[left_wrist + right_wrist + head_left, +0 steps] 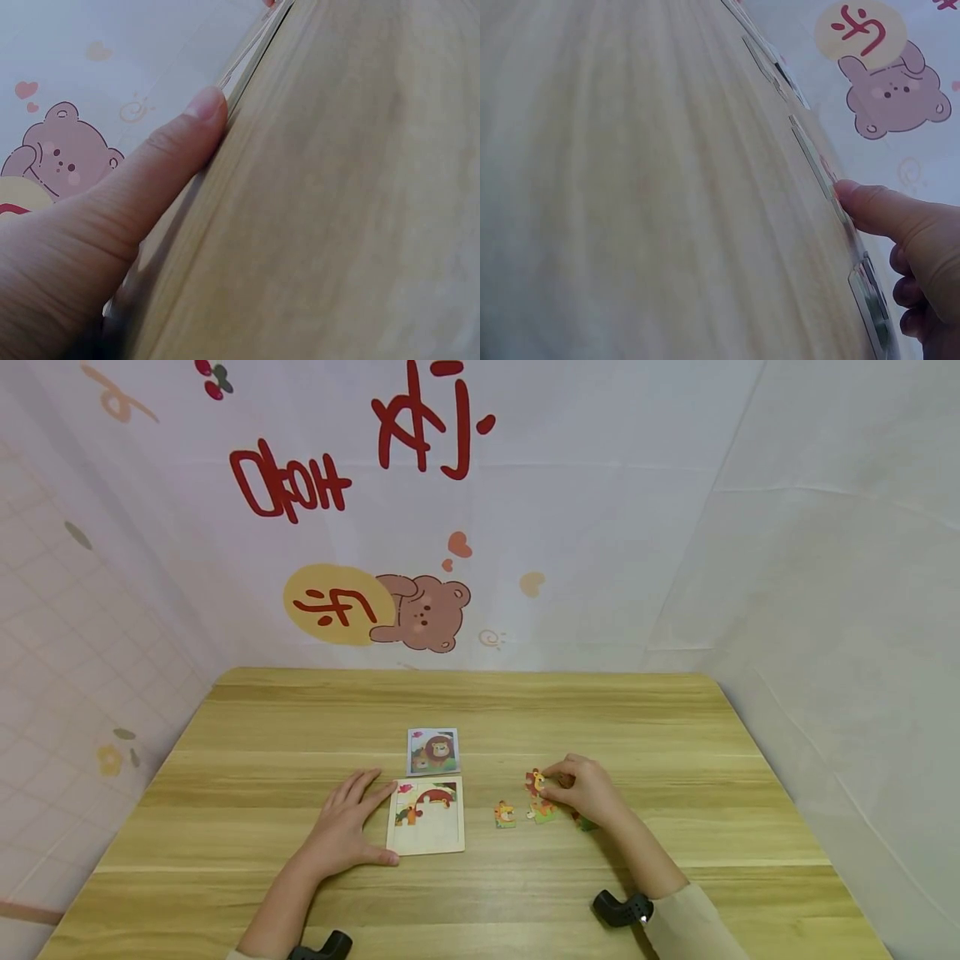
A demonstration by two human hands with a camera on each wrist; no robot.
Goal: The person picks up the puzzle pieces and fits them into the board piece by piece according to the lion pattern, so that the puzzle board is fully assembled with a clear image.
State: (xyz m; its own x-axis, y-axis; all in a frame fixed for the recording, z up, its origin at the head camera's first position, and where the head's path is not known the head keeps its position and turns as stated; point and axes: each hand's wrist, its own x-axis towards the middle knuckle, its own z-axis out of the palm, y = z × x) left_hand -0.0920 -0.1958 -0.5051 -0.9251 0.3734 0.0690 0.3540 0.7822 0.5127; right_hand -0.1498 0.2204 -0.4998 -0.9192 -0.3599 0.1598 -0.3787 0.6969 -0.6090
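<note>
My left hand (343,827) lies spread along the left side of a square wooden puzzle board (427,839), its thumb at the near left corner and a fingertip at the upper left edge. Part of a lion picture fills the board's upper area; bare wood shows below. With thumb and forefinger, my right hand (588,789) pinches a puzzle piece (536,781) with part of a lion's face. Under and beside it sits an orange-and-green piece (543,812). In the right wrist view, the thumb (870,206) meets the piece's edge and the other fingers are curled.
A lion picture card (432,752) lies just beyond the board. Between board and right hand is a loose yellow piece (505,815). A green piece (584,822) lies partly beneath the right hand. The wooden table (300,710) meets a printed cloth backdrop (600,527).
</note>
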